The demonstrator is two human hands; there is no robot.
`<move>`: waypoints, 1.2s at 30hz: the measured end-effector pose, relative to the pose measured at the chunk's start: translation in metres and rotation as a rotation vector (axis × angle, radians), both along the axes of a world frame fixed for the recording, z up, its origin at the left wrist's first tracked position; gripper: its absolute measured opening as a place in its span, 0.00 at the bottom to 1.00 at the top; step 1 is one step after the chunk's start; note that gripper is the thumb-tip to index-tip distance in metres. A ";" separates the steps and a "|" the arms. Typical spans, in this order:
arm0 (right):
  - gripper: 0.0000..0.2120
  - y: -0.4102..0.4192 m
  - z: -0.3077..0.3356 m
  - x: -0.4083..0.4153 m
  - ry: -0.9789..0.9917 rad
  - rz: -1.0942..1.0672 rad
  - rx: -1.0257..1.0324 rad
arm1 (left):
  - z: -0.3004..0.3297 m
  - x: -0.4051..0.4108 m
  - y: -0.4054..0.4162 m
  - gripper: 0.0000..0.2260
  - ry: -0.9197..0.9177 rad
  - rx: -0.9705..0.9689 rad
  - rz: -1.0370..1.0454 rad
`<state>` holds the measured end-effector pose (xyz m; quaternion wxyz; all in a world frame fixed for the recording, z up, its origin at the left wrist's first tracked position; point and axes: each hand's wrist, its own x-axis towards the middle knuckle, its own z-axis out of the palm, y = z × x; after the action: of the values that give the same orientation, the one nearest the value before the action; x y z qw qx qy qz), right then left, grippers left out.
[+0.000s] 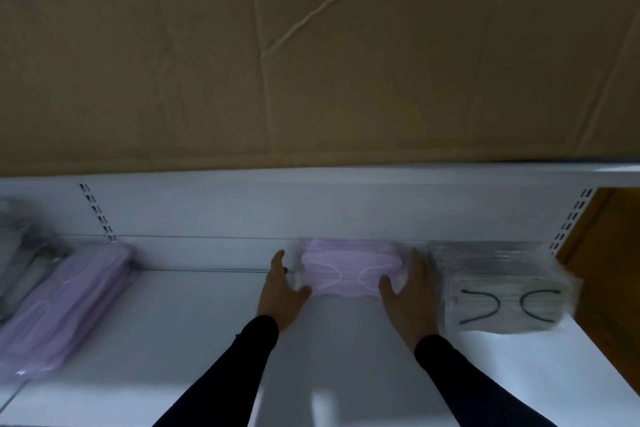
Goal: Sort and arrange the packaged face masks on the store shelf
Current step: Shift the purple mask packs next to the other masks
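Observation:
A clear pack of pink face masks [348, 269] lies at the back of the white shelf [194, 340], between my two hands. My left hand [282, 291] presses its left end with straight fingers, thumb at the front corner. My right hand [410, 295] presses its right end the same way. Right beside it sits a pack of grey masks with black ear loops [498, 288]. Another pile of pink mask packs [65, 302] lies slanted at the far left.
A large cardboard sheet [311, 63] covers the space above the shelf. Grey packs [20, 253] sit at the far left edge. Slotted shelf uprights [97, 212] stand at the back. A brown wooden surface [602, 270] borders the shelf's right end.

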<state>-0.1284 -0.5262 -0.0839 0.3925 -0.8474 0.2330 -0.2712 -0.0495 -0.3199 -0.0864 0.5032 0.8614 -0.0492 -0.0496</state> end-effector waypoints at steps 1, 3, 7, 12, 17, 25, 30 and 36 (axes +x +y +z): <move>0.34 0.002 0.004 -0.002 -0.046 0.021 -0.021 | 0.003 -0.003 0.005 0.41 -0.006 0.000 0.008; 0.30 0.011 0.014 -0.003 -0.101 0.089 -0.072 | 0.014 -0.008 0.019 0.38 -0.033 0.005 0.041; 0.24 0.053 0.033 0.011 -0.094 0.315 -0.099 | 0.042 -0.018 0.066 0.29 -0.126 0.012 0.138; 0.20 0.147 0.045 0.036 0.019 0.605 -0.056 | 0.065 -0.027 0.160 0.22 -0.196 0.116 0.319; 0.18 0.252 0.046 0.057 0.219 0.791 0.015 | 0.066 -0.027 0.268 0.17 -0.197 0.249 0.492; 0.12 0.393 0.036 0.097 0.482 0.796 0.130 | 0.049 0.014 0.373 0.19 -0.040 0.390 0.381; 0.17 0.437 0.010 0.128 0.495 0.696 0.266 | 0.045 0.045 0.391 0.25 0.112 0.443 0.319; 0.15 0.454 -0.011 0.140 0.549 0.665 0.289 | 0.043 0.061 0.400 0.26 0.188 0.368 0.264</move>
<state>0.0114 -0.0727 -0.0952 0.4963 -0.8532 0.0793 0.1394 0.0115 0.0803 -0.0434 0.3423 0.9291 0.1204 -0.0714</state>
